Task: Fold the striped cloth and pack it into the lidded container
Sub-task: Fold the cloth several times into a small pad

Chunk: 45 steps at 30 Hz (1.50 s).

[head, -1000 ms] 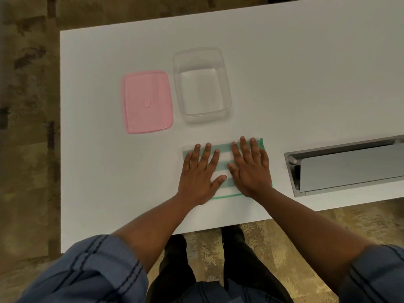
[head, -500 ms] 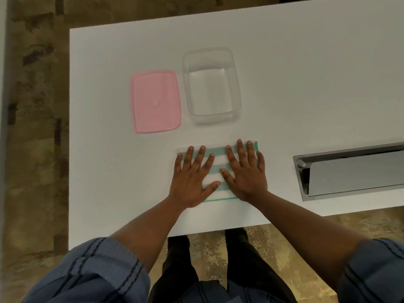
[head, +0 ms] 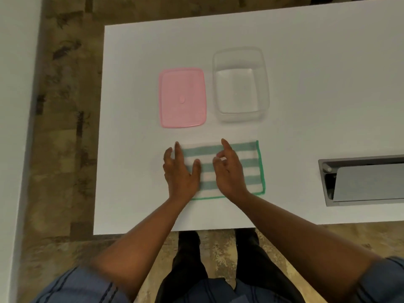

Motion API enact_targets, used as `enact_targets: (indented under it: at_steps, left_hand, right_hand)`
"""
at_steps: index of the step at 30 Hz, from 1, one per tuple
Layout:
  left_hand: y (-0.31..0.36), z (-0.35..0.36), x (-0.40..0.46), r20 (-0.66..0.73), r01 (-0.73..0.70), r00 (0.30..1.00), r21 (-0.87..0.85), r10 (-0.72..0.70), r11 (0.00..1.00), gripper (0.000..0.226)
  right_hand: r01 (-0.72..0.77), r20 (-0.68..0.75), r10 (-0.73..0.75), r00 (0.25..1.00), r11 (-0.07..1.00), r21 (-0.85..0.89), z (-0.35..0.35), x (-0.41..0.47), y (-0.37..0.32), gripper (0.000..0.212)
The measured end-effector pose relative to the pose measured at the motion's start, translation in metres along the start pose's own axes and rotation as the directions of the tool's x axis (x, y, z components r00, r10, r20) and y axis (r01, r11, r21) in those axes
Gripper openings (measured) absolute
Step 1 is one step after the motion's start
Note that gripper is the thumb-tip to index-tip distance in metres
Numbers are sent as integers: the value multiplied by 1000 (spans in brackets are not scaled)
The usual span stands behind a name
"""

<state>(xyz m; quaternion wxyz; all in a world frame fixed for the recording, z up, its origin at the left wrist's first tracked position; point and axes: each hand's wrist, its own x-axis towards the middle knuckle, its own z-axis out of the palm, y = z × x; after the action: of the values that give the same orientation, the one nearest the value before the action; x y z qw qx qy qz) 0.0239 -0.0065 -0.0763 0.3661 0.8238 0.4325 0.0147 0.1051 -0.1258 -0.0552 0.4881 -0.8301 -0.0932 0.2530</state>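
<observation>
A folded cloth (head: 249, 169) with green and white stripes and a green hem lies flat near the front of the white table (head: 328, 84). My left hand (head: 180, 171) rests on its left end with fingers spread. My right hand (head: 229, 171) hovers over the cloth's middle, fingers loosely curled, holding nothing. Behind the cloth stands the clear rectangular container (head: 240, 84), empty. Its pink lid (head: 182, 97) lies flat to the left of it.
A grey metal cable tray (head: 363, 182) is sunk into the table at the right. The table's front edge runs just below the cloth, and its left edge lies left of the lid. Patterned carpet shows beyond.
Both hands were pressed flat side by side on the cloth. Now the right hand has lifted and curled, uncovering the cloth's right part. The left hand has shifted to the cloth's left end.
</observation>
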Motion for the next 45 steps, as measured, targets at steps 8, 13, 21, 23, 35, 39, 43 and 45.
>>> enact_targets:
  at_steps: [8,13,21,23,35,39,43,45]
  left_hand:
    - [14,-25,11,185,468,883,-267,-432,842,61]
    - [38,-42,8,197,397,917,-349,-348,849,29]
    - [105,-28,-13,556,482,824,-585,-110,652,21]
    - [104,-20,-12,393,316,914,-542,-97,779,22]
    - [63,41,0,373,-678,727,262,576,686,67]
    - [59,57,0,450,-702,700,290,555,650,74]
    - [58,67,3,454,-725,684,338,571,600,77]
    - [56,70,5,460,-738,673,353,580,575,78]
  right_hand:
    - [-462,203,420,884,850,252,6,8,-11,46]
    - [-400,271,335,902,884,240,-13,8,-12,22]
    - [-457,545,209,812,809,369,-60,13,-5,49]
    - [-455,511,234,827,812,365,-69,20,2,32]
    - [-334,177,290,941,885,324,-90,25,27,28]
    - [-212,-10,214,977,970,117,-91,22,40,23]
    - [-67,-102,50,994,983,-170,-90,19,52,45]
    - [-55,-104,29,994,966,-253,-88,17,56,52]
